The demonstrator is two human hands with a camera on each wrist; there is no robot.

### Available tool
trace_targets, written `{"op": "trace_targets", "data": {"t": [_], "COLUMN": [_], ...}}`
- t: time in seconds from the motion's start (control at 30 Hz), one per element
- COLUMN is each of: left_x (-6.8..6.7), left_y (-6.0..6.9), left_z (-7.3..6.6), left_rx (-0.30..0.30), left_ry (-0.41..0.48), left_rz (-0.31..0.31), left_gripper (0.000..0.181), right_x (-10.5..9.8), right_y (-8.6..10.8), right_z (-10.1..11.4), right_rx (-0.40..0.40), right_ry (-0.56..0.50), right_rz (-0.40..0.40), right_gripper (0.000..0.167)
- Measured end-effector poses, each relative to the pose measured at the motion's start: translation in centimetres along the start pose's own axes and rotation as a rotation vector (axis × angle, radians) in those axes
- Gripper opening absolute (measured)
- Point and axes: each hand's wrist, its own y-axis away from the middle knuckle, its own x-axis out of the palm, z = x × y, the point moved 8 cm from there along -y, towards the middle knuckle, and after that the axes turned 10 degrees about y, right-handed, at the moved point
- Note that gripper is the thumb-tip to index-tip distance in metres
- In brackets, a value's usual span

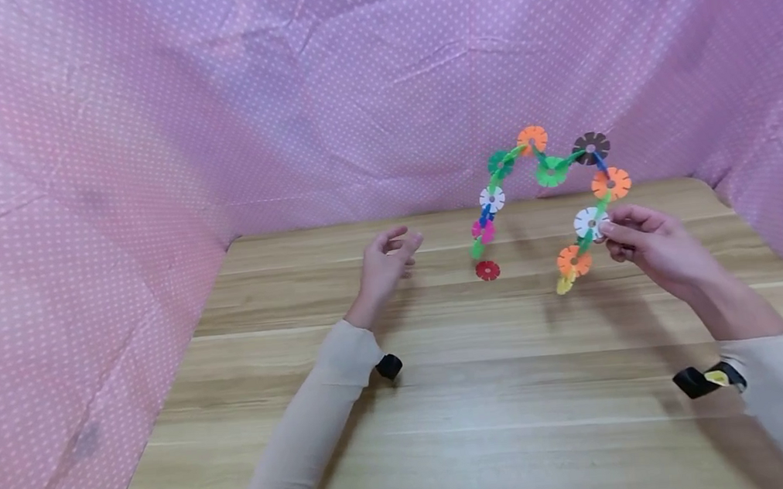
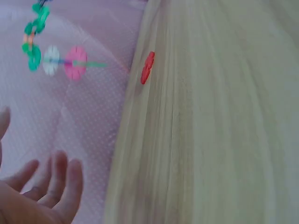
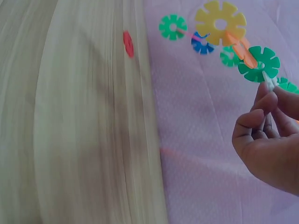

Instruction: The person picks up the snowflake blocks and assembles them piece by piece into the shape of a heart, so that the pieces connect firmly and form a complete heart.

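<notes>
A chain of slotted plastic discs (image 1: 551, 172), in orange, green, white, pink, blue, black and yellow, hangs in an arch above the table. My right hand (image 1: 657, 244) pinches it by a white disc (image 1: 591, 224) between thumb and fingers; in the right wrist view, a green disc (image 3: 259, 64) joins just above the pinch. The chain's other end, with a pink disc (image 2: 75, 62) near its tip, dangles freely. Beneath that end, a single red disc (image 1: 488, 270) lies flat on the table. Left of it, my left hand (image 1: 386, 264) hovers with loosely bent fingers, holding nothing.
The wooden table (image 1: 449, 426) reaches back to a pink dotted cloth (image 1: 381, 121) that drapes behind and along both sides. Black straps with small devices (image 1: 390, 366) sit at both wrists.
</notes>
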Motion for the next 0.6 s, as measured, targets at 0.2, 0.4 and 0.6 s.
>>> {"op": "trace_targets", "data": {"t": [0.2,0.4,0.6], "left_x": [3.1,6.9,9.9], "left_y": [-1.0,-1.6,-1.8], "left_z": [2.2,3.9,5.1], "left_rx": [-0.195,-0.282,-0.299], "left_ry": [0.009,-0.086,-0.206], "left_rz": [0.178,0.296,0.358], "left_gripper": [0.069,0.070,0.062], "right_x": [-2.9,-5.5,-6.7], "right_y": [1.4,2.3,2.7], "right_z": [0.0,-0.3,0.0], "right_rx": [-0.020,-0.034,-0.079], "right_ry": [-0.068,-0.123,-0.137], "right_rz": [0.034,0.076,0.168], "right_gripper": [0.021,0.028,0.033]}}
